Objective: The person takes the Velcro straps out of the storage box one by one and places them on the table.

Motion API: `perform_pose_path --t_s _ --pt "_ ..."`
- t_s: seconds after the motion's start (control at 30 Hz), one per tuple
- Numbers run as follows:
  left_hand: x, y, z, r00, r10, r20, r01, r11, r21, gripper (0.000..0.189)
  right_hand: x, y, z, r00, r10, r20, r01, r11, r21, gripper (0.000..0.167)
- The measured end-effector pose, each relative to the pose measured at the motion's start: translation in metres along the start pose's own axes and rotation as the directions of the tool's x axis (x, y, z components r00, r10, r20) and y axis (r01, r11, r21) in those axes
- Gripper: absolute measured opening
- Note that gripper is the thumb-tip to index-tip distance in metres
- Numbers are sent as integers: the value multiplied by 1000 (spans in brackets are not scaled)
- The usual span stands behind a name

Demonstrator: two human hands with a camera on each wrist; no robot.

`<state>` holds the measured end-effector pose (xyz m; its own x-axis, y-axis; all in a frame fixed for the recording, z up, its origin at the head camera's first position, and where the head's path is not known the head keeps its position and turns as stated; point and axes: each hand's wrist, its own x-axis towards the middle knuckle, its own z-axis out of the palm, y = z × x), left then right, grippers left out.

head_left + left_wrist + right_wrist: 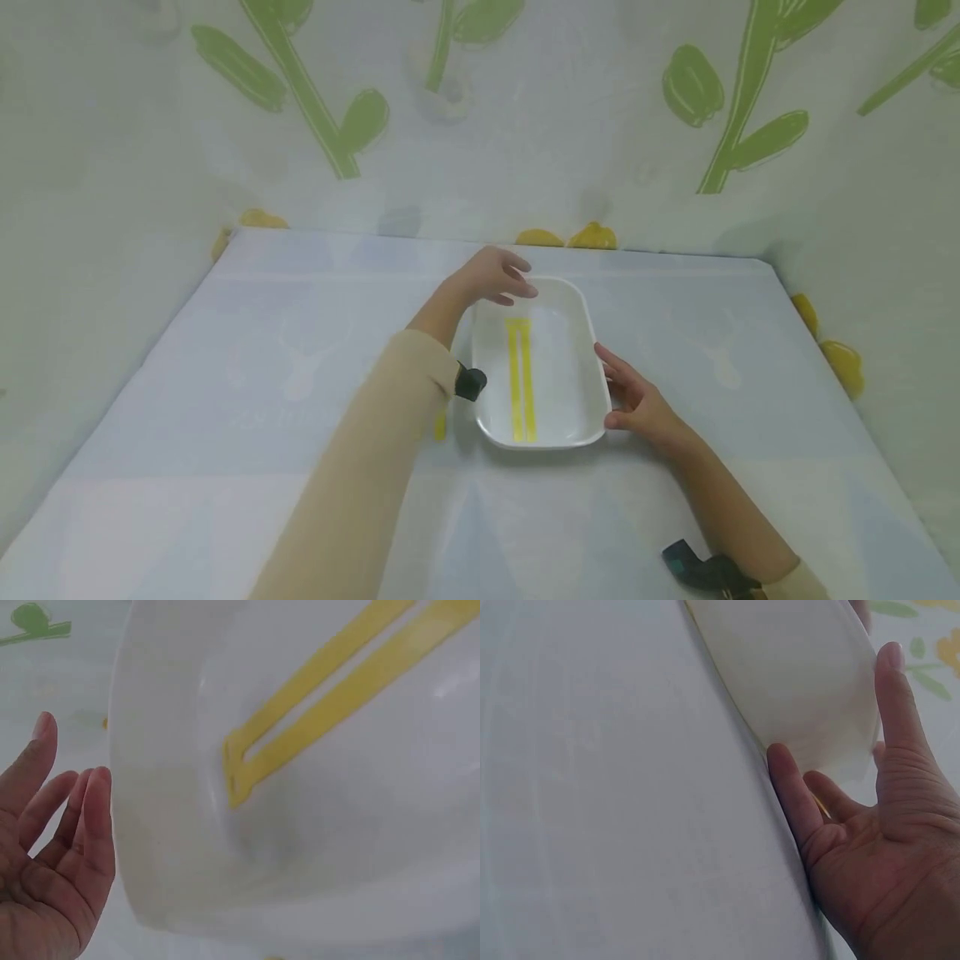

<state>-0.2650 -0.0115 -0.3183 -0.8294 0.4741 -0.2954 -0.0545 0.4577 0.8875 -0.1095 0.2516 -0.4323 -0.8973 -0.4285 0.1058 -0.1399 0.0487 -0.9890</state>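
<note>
A white rectangular dish point(566, 375) with rounded corners sits near the middle of the table. Inside, along its left half, lies a yellow piece point(322, 697) made of two long flat strips joined at one end. My left hand point(495, 277) hovers over the far left corner of the dish with fingers loosely bent and nothing in them. In the left wrist view its fingertips point(97, 780) are right beside the dish's rim. The right hand point(637, 404) rests along the right wall of the dish, its thumb and fingers spread against the outside, not curled round it.
Another yellow strip point(440, 425) shows on the table left of the dish, partly behind my left sleeve point(375, 442). A pale patterned cloth point(247, 400) covers the table. Behind it hangs a white curtain point(555, 125) with green leaves and yellow flowers.
</note>
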Motion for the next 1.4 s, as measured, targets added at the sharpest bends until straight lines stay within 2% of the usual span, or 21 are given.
perform_pose_path --t_s 0.07,0.13,0.3,0.37,0.47,0.53,0.6,0.7,0.9,0.93,1.13,1.3,1.4 --pt "3 -4 8 1000 -28 -11 28 999 -16 54 0 0 0 1000 12 -6 -12 1000 -12 90" --pt "4 -7 16 996 -82 -25 81 996 -37 55 0 -1 1 1000 28 -11 -28 999 -29 89" --pt "4 -11 31 979 -188 -80 183 981 -60 58 0 0 0 999 40 -8 -40 999 -33 88" --pt "7 -14 35 976 -193 -103 194 981 -3 59 0 0 -1 999 38 -9 -38 999 -28 88" --pt "12 -18 41 971 -198 -134 216 965 145 59 -1 -1 -1 999 34 -10 -34 999 -20 88" --pt "15 -22 44 970 -188 -150 225 932 285 58 -1 -1 0 999 31 -11 -31 999 -20 88" --pt "16 -25 47 969 -186 -161 234 896 378 56 -1 -1 0 1000 25 -10 -25 1000 -19 88" --pt "15 -28 51 972 -167 -166 226 860 458 54 -1 -1 -1 1000 18 -6 -18 1000 -19 88" --pt "17 -35 59 979 -76 -191 172 815 554 54 0 0 -1 1000 22 -7 -22 999 -33 87" --pt "18 -36 61 979 -64 -193 163 816 554 54 0 0 -1 1000 23 -8 -23 999 -36 87" --pt "22 -38 74 982 -14 -190 108 865 490 56 0 -1 -1 1000 13 -1 -13 999 -32 88" --pt "23 -36 83 980 19 -199 82 870 486 55 0 -1 -1 1000 3 9 -3 1000 -27 88" --pt "24 -36 88 980 17 -198 82 873 481 56 -1 1 -2 1000 -21 17 21 999 -30 87"
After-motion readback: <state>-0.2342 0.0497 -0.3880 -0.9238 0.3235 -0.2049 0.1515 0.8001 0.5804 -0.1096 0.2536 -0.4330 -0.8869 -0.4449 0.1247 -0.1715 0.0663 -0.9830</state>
